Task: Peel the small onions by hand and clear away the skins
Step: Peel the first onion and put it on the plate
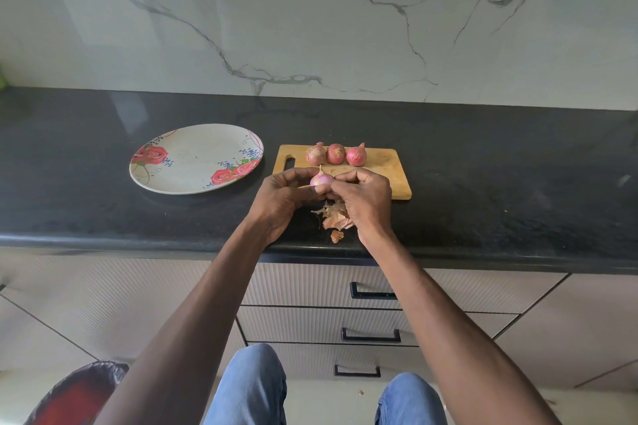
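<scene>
Now we see both hands curled round one small onion point(321, 179), held above the near edge of the wooden cutting board point(386, 166): left hand point(283, 197) cupping it, right hand point(362, 200) pinching its side. Three unpeeled onions point(335, 153) sit in a row on the board's far edge. Loose skins point(336, 217) lie on the black counter point(518, 183) beneath our hands. Flowered plate point(193, 159) to the left.
</scene>
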Tool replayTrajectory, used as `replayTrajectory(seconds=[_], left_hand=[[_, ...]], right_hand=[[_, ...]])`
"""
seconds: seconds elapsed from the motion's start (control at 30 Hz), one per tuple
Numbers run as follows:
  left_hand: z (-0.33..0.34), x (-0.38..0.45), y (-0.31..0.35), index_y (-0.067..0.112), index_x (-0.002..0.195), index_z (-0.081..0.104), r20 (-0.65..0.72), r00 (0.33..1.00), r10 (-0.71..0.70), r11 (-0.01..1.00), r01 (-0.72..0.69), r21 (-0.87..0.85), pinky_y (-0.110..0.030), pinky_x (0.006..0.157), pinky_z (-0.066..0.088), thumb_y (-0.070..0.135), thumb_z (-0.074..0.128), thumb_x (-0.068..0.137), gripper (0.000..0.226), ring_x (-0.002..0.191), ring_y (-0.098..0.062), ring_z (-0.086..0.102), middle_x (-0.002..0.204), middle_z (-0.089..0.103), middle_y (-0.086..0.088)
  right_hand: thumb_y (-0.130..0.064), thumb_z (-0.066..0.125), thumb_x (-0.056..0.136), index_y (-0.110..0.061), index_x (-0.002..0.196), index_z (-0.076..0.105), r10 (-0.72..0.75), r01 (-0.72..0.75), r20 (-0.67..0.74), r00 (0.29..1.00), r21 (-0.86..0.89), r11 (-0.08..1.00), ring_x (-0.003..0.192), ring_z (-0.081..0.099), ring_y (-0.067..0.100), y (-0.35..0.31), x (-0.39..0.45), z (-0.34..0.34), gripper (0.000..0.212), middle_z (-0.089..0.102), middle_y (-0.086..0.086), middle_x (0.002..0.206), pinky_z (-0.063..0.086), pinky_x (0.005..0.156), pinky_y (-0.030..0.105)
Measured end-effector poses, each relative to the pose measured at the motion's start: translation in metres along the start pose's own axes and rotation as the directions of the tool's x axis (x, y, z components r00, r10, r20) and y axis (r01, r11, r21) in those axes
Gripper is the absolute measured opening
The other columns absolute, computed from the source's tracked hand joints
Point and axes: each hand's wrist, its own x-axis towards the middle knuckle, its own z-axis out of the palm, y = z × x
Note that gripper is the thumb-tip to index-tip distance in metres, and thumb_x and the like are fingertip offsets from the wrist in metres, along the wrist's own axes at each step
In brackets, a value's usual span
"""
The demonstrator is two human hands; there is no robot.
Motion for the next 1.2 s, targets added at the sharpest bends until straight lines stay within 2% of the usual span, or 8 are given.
replayTrajectory(seconds=[0.17, 0.3, 0.47, 0.63, 0.8, 0.97, 1.1, 1.2], left_hand=[[-0.001, 0.001, -0.001, 0.003, 0.104, 0.070, -0.004, 1.000, -0.016, 0.999, 0.016, -0.038, -0.032, 0.079, 0.061, -0.009, 0.065, 0.084, 0.024, 0.088, -0.023, 0.073, 0.098, 0.076, -0.012], [-0.002, 0.004, -0.002, -0.005, 0.117, 0.061, -0.026, 0.999, -0.033, 0.997, 0.030, -0.077, -0.032, 0.084, 0.061, 0.000, 0.067, 0.088, 0.030, 0.094, -0.026, 0.073, 0.107, 0.073, -0.018], [-0.001, 0.006, -0.003, -0.005, 0.113, 0.063, -0.032, 0.997, -0.066, 0.996, 0.064, -0.056, -0.036, 0.094, 0.058, 0.000, 0.059, 0.096, 0.018, 0.102, -0.029, 0.071, 0.113, 0.070, -0.020], [0.001, 0.002, -0.001, -0.003, 0.109, 0.069, -0.013, 0.998, -0.057, 0.998, 0.057, 0.012, -0.037, 0.095, 0.057, 0.010, 0.066, 0.091, 0.023, 0.105, -0.032, 0.071, 0.114, 0.072, -0.022], [-0.001, 0.003, 0.000, -0.001, 0.115, 0.065, -0.032, 0.998, -0.050, 0.997, 0.048, -0.056, -0.032, 0.086, 0.061, 0.000, 0.065, 0.091, 0.024, 0.098, -0.027, 0.070, 0.112, 0.071, -0.018], [0.000, 0.000, 0.002, -0.003, 0.113, 0.060, -0.032, 0.999, -0.040, 0.990, 0.035, -0.140, -0.034, 0.086, 0.061, -0.009, 0.062, 0.085, 0.029, 0.092, -0.025, 0.072, 0.102, 0.072, -0.017], [0.001, -0.001, 0.003, 0.000, 0.107, 0.065, -0.048, 0.999, -0.014, 0.979, 0.004, -0.203, -0.037, 0.091, 0.059, -0.005, 0.069, 0.070, 0.038, 0.092, -0.027, 0.072, 0.097, 0.075, -0.016], [0.001, -0.002, 0.003, 0.003, 0.106, 0.069, -0.052, 0.999, -0.008, 0.983, -0.002, -0.185, -0.033, 0.086, 0.060, -0.004, 0.071, 0.068, 0.039, 0.095, -0.026, 0.073, 0.102, 0.074, -0.016]], right_hand=[[0.008, 0.073, 0.078, -0.002, 0.073, 0.073, 0.087, -0.087, 0.001, 0.996, 0.081, 0.993, 0.065, 0.072, 0.019, -0.002, 0.003, -0.003, 0.012, 0.073, 0.012, 0.071, 0.059, 0.063, 0.030], [0.007, 0.073, 0.078, -0.005, 0.072, 0.073, 0.132, -0.136, 0.035, 0.991, 0.135, 0.982, 0.061, 0.070, 0.016, -0.005, 0.001, -0.006, 0.014, 0.072, 0.013, 0.068, 0.053, 0.054, 0.024], [0.005, 0.073, 0.079, -0.006, 0.073, 0.074, 0.126, -0.128, 0.017, 0.992, 0.128, 0.984, 0.062, 0.070, 0.017, -0.003, 0.002, -0.006, 0.012, 0.073, 0.011, 0.067, 0.055, 0.055, 0.026], [0.002, 0.076, 0.080, -0.011, 0.072, 0.075, 0.087, -0.088, 0.013, 0.996, 0.076, 0.993, 0.064, 0.071, 0.014, -0.001, 0.001, -0.004, 0.015, 0.074, 0.004, 0.067, 0.060, 0.063, 0.030], [0.007, 0.071, 0.078, -0.003, 0.075, 0.074, 0.151, -0.146, -0.015, 0.988, 0.168, 0.975, 0.060, 0.068, 0.015, -0.004, 0.002, -0.007, 0.011, 0.071, 0.010, 0.065, 0.054, 0.055, 0.025], [0.001, 0.070, 0.082, -0.009, 0.073, 0.076, 0.044, -0.043, -0.126, 0.991, 0.009, 0.999, 0.067, 0.069, 0.016, 0.009, 0.007, -0.004, 0.015, 0.073, 0.002, 0.067, 0.059, 0.067, 0.036], [-0.009, 0.076, 0.083, -0.012, 0.084, 0.080, -0.099, 0.093, -0.058, 0.993, -0.104, 0.990, 0.077, 0.071, 0.008, 0.011, 0.007, 0.000, 0.005, 0.076, -0.007, 0.080, 0.061, 0.076, 0.034], [-0.015, 0.081, 0.084, -0.012, 0.099, 0.080, -0.160, 0.164, 0.057, 0.985, -0.084, 0.983, 0.092, 0.073, 0.010, 0.013, 0.007, -0.002, 0.016, 0.078, -0.003, 0.093, 0.059, 0.086, 0.032]])
